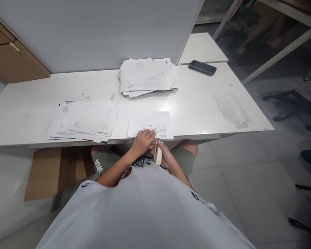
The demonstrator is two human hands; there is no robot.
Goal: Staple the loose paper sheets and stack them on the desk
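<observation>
A cream-coloured stapler [158, 154] is gripped in my right hand [166, 155], just off the desk's front edge and close to my shirt. Its front end points toward the papers. My left hand [144, 140] lies with its fingers stretched over the near edge of a few white sheets [150, 121], which carry lines of print or writing. The tips of the two hands are close together. Whether the stapler's jaws touch the sheets is hidden by my fingers.
A loose paper pile [85, 119] lies on the left of the white desk [202, 103], and a taller paper stack [147, 76] stands at the back against the grey panel [106, 34]. A dark phone [202, 67] lies at back right. Below left is a cardboard box [46, 171].
</observation>
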